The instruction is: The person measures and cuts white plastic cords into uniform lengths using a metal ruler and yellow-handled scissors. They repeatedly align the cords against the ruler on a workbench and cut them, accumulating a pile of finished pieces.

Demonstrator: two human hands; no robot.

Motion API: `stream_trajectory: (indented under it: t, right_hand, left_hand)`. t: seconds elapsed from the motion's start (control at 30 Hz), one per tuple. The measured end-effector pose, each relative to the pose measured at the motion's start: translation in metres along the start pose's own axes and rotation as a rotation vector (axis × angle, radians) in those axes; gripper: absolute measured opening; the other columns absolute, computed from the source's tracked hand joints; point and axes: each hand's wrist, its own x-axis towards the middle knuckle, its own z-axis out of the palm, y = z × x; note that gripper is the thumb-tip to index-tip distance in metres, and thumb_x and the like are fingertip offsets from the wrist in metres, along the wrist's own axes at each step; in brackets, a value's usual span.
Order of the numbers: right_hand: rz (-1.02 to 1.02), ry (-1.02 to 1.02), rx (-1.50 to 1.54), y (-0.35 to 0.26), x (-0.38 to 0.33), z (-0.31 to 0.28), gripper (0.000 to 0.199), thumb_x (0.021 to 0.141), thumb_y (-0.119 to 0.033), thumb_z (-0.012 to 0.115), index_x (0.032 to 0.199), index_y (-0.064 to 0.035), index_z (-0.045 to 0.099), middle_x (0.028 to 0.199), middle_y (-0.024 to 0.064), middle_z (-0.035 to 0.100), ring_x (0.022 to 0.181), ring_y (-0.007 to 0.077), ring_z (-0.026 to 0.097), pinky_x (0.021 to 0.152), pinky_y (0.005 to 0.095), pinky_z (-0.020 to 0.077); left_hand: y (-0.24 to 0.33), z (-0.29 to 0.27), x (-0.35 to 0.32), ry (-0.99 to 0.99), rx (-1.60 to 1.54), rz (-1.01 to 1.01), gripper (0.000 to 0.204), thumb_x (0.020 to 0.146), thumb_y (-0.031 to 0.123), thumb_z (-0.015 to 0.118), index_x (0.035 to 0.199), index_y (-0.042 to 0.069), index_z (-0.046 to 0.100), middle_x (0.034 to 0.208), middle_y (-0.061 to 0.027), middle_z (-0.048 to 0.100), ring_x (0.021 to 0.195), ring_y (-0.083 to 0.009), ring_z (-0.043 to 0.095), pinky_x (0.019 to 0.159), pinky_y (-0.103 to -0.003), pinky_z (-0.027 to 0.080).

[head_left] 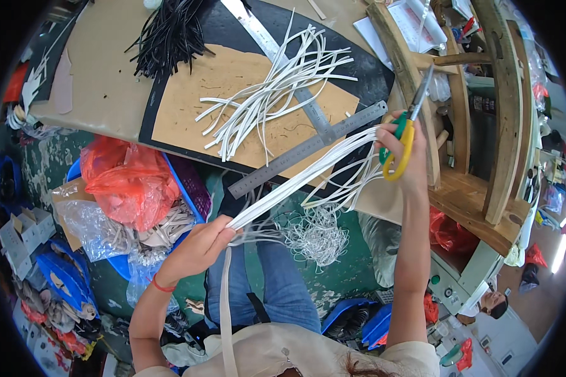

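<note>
Writing: fine scale marks and figures run along a long grey steel ruler (295,154), tiny here. White printed sheets of paper (418,25) at the upper right carry lines of print too small to read. A second shiny steel ruler (258,30) meets the first one near its middle; cannot tell if they are joined.

Hidden/cut off: the second ruler runs partly under a loose heap of narrow white strips (248,116), its middle covered. A bunch of thin black strips (170,34) is cut by the upper edge. Ends of the held strips below the left hand (204,244) are smeared by blur, count unclear. The left palm hides the strips inside it.

Main item: a bundle of long, flat, narrow white strips (295,183), smooth, matte, drawn nearly straight, slanting between both hands in front of the table edge. Loose curved ends droop below the right hand (397,147).

Grip: left fingers closed round the bundle's lower end, thumb on top. Right fingertips pinch the upper end; same hand carries scissors with green and yellow handles (409,139), blades up and apparently together.

Around: heap lies on a tan sheet (182,94) over a black mat (378,74). White stringy tangle (321,235) below the table edge. Wooden frame (509,125) right of the scissors.
</note>
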Motion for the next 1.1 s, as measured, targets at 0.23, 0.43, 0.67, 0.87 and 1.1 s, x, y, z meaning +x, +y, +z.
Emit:
stream_trajectory:
  t: [0.23,0.43,0.67,0.87,1.1]
  right_hand:
    - [-0.008,0.049,-0.163,0.017,0.021,0.005,0.038,0.075,0.003,0.064,0.108,0.0032,0.044,0.083,0.0106,0.06,0.068,0.0121,0.059,0.06,0.0235,0.0536]
    - [-0.012,0.049,-0.227,0.025,0.033,0.007,0.039,0.076,0.0,0.065,0.109,0.0038,0.045,0.083,0.0099,0.06,0.066,0.0127,0.059,0.06,0.0238,0.0535]
    - [0.048,0.047,-0.214,0.028,0.031,0.007,0.04,0.078,-0.003,0.064,0.111,0.0033,0.043,0.084,0.0093,0.059,0.068,0.0114,0.057,0.061,0.0221,0.051]
    - [0.069,0.062,-0.278,0.019,0.029,0.016,0.04,0.078,-0.004,0.064,0.111,0.0027,0.044,0.083,0.0078,0.058,0.067,0.0107,0.057,0.061,0.0215,0.0506]
    - [0.084,0.064,-0.268,0.013,0.027,0.016,0.039,0.078,-0.004,0.063,0.11,0.0026,0.043,0.082,0.007,0.057,0.067,0.0109,0.056,0.06,0.0216,0.0497]
  left_hand:
    - [-0.004,0.004,0.011,0.19,-0.02,0.003,0.019,0.092,0.013,0.043,0.096,-0.003,0.054,0.061,-0.0091,0.052,0.055,-0.0197,0.053,0.053,-0.03,0.041]
    - [-0.018,0.004,0.012,0.334,0.197,0.114,0.017,0.09,0.014,0.046,0.098,0.0,0.053,0.072,-0.016,0.055,0.071,-0.0336,0.053,0.067,-0.04,0.038]
    - [-0.032,0.004,0.02,0.354,0.309,0.127,0.015,0.091,0.015,0.046,0.097,0.003,0.051,0.069,-0.0135,0.056,0.069,-0.0323,0.054,0.07,-0.039,0.036]
    - [-0.04,-0.001,0.023,0.341,0.332,0.107,0.017,0.091,0.016,0.046,0.1,0.003,0.051,0.072,-0.0133,0.057,0.07,-0.0293,0.054,0.073,-0.035,0.034]
    - [-0.041,-0.004,0.027,0.312,0.412,0.136,0.014,0.09,0.014,0.047,0.095,0.002,0.054,0.077,-0.0137,0.059,0.072,-0.0284,0.055,0.073,-0.035,0.034]
